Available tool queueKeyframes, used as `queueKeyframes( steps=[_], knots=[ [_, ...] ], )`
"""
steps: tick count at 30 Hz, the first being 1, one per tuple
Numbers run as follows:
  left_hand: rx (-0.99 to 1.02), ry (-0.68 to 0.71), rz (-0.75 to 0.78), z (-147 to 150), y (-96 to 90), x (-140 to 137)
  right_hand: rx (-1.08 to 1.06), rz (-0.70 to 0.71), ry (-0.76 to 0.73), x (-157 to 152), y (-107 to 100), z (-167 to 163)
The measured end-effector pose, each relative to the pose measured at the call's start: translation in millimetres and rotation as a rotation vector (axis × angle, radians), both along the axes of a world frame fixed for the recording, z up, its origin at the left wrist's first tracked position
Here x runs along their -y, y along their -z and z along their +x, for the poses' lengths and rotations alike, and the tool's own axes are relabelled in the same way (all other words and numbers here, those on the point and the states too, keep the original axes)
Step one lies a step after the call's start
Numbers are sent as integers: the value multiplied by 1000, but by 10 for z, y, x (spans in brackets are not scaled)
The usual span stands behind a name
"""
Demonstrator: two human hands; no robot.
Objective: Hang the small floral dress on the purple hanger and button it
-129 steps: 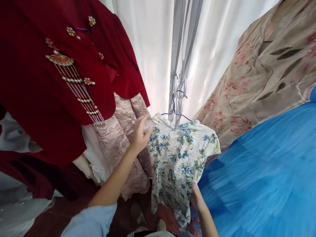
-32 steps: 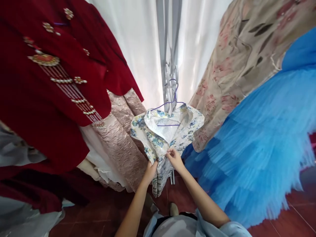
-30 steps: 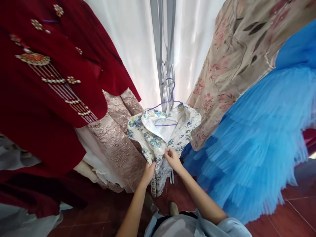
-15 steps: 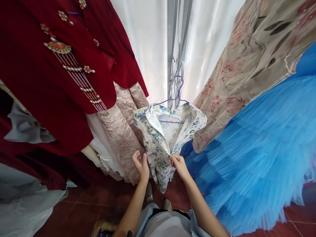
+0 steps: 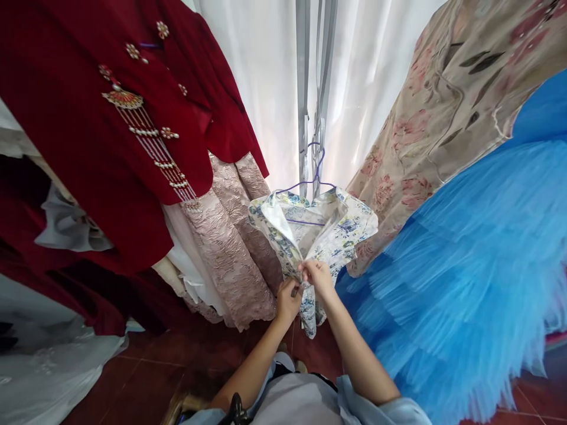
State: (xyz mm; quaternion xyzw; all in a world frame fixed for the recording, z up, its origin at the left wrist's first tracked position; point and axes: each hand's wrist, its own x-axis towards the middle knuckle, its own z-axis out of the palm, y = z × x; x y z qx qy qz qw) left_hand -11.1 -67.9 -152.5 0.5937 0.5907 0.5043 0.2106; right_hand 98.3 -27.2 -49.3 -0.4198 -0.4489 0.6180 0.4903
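A white garment with a blue and yellow floral print (image 5: 349, 227) hangs in front of me on a thin purple hanger (image 5: 317, 171). Its front lies open in a V at the neck. At the bottom of that V, my right hand (image 5: 318, 276) pinches the garment's front edge. Just below and to the left, my left hand (image 5: 289, 300) has its fingers closed on the same front, on the left panel. The small part between my fingertips is too small to make out.
On the left hang a dark red jacket (image 5: 186, 130) with a beaded tassel (image 5: 155, 147) and a pink brocade skirt (image 5: 225, 254). To the right are a beige floral dress (image 5: 411, 130) and a blue tulle skirt (image 5: 443, 254). White curtains (image 5: 257, 71) hang behind, above a red tiled floor (image 5: 146, 378).
My left hand has moved right from beside the garment and closed on its front. My right hand has risen slightly, still pinching. The garment's right side now faces me more broadly.
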Motion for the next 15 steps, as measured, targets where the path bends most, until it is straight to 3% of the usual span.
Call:
queueKeyframes(
  steps=[5,8,11,15],
  knots=[
    [-79,-29,-9,12,38,-32,-146,189,59,-670,-956,-36],
    [-57,-12,-32,85,16,-109,-213,216,117,-956,-1408,-68],
    [33,-3,-77,165,38,-75,-218,187,125,-1050,-1561,-68],
    [240,33,-177,224,118,350,-172,241,141,-1013,-1420,12]
  ],
)
